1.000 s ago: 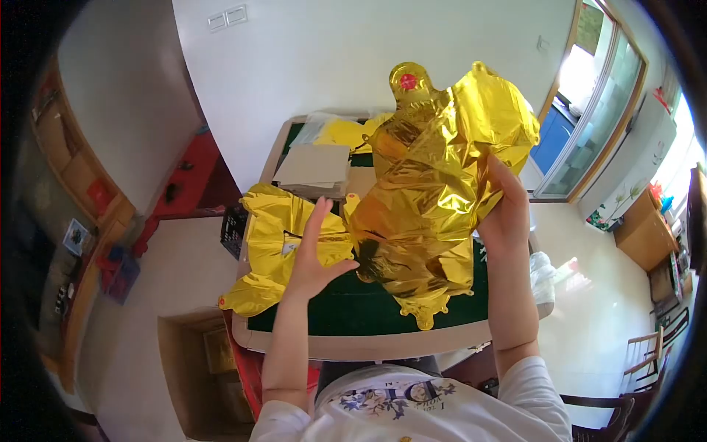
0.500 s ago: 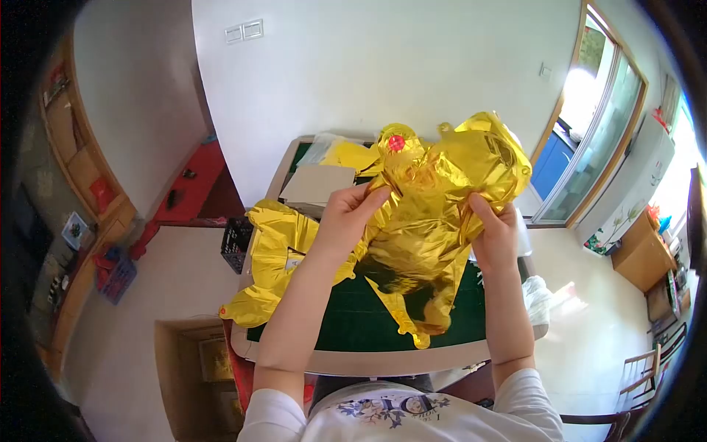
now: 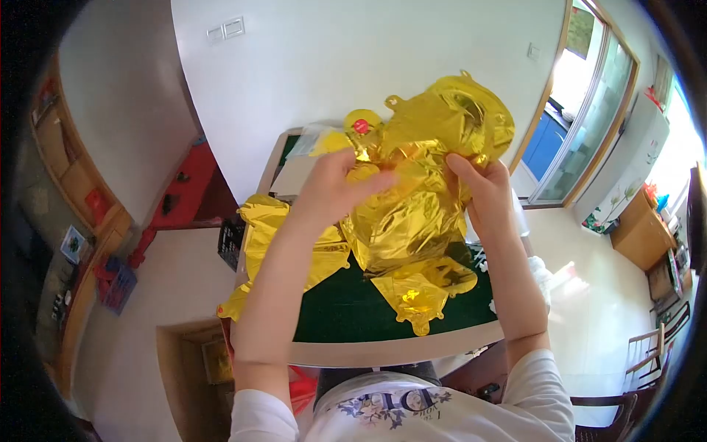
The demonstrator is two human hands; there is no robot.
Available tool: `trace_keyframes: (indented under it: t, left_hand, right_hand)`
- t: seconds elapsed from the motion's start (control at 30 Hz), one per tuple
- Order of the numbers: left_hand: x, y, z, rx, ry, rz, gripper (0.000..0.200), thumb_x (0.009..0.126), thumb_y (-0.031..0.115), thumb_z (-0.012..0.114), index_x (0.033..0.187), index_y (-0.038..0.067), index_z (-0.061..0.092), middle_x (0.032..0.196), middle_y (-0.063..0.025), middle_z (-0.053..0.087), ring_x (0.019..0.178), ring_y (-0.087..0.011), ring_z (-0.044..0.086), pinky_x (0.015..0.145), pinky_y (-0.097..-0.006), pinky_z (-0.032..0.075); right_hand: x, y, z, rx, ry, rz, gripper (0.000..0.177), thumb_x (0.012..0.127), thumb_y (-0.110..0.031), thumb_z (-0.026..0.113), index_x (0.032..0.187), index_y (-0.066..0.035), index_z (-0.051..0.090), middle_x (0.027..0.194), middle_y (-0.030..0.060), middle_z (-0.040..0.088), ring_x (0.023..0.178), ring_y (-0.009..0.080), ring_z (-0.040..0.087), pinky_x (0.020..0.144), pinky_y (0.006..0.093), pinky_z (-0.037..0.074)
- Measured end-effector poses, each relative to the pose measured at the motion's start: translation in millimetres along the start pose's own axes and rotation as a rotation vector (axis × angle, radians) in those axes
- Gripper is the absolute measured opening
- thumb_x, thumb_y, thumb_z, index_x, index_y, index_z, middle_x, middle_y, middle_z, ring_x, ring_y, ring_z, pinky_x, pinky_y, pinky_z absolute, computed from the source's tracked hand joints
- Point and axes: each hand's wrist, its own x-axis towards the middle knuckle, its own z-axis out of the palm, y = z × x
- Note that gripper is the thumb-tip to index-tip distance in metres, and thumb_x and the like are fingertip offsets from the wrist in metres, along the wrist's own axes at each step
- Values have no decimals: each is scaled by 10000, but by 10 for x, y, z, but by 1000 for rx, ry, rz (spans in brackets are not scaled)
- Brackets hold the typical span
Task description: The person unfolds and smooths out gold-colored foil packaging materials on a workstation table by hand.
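Over the green table (image 3: 346, 313), left hand (image 3: 335, 186) and right hand (image 3: 482, 195) clamp a crumpled gold foil balloon (image 3: 412, 221), bunching it. Compacting it further likely needs even inward pressure.

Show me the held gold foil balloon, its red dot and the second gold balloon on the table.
gold foil balloon (image 3: 412, 217), head view, crumpled middle.
red dot (image 3: 361, 126), head view, its centre.
second gold balloon (image 3: 254, 228), head view, left flat part.
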Motion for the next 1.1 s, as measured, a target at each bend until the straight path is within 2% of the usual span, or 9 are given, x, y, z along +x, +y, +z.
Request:
trace_keyframes:
  t: [0.1,0.27,0.4,0.6,0.7,0.9,1.0,1.03,1.1]
  left_hand:
    - [195,54,-91,-24,7,-66,251,846,159,692,1015,-26,672,906,-32,679,767,-70,597,685,-249,479]
    - [389,44,-192,-5,63,-75,269,836,199,707,949,-44,682,831,-48,688,733,-78,605,663,-243,476]
    - [449,2,-210,103,141,-141,285,841,213,701,915,-61,676,812,-66,684,700,-95,611,631,-240,474]
    - [476,71,-291,-295,145,-130,269,868,200,664,906,-66,671,814,-80,682,673,-118,630,605,-248,491]
    - [528,94,-495,-140,202,-156,258,880,191,644,921,-63,670,831,-84,682,678,-126,634,606,-252,494]
    - [658,6,-677,-104,294,-134,281,895,194,618,969,-73,662,861,-84,677,701,-132,632,618,-259,492]
    - [678,-50,-386,-23,346,28,333,906,248,602,918,-79,669,682,-32,613,559,-95,496,550,-271,416]
    - [690,-87,-299,-84,262,3,351,917,265,587,940,-76,663,641,-6,562,558,-80,435,550,-260,393]
    - [672,-65,-97,-133,183,-4,390,931,310,563,1018,-61,643,797,-27,601,713,-87,514,644,-260,436]
  right_hand:
    - [151,70,-1,-96,-4,1,204,850,-113,678,1006,15,646,817,6,627,643,61,542,526,210,406]
    - [350,102,-20,-88,10,-16,311,844,-160,697,1082,31,635,985,44,668,851,89,602,764,250,470]
    - [361,-58,93,-185,30,-2,294,860,-184,681,1061,27,647,944,23,667,824,76,590,739,245,470]
    - [629,53,-114,-285,48,-113,251,876,-216,664,937,28,673,735,-31,589,655,43,458,585,234,386]
    - [843,111,-394,-299,158,-166,247,875,-213,663,904,32,674,695,-41,562,622,41,420,551,236,350]
    - [851,-65,-460,-190,266,-172,246,891,-215,625,922,24,670,682,-20,556,624,50,478,557,237,382]
    - [854,89,-308,-343,232,-125,300,914,-257,576,940,32,653,698,11,577,645,80,499,566,272,399]
    - [764,52,-153,-405,204,-105,328,922,-282,554,956,31,645,722,28,591,670,100,513,597,289,418]
    - [604,82,178,-461,140,-96,362,937,-315,519,988,25,633,778,55,616,738,135,532,679,313,445]
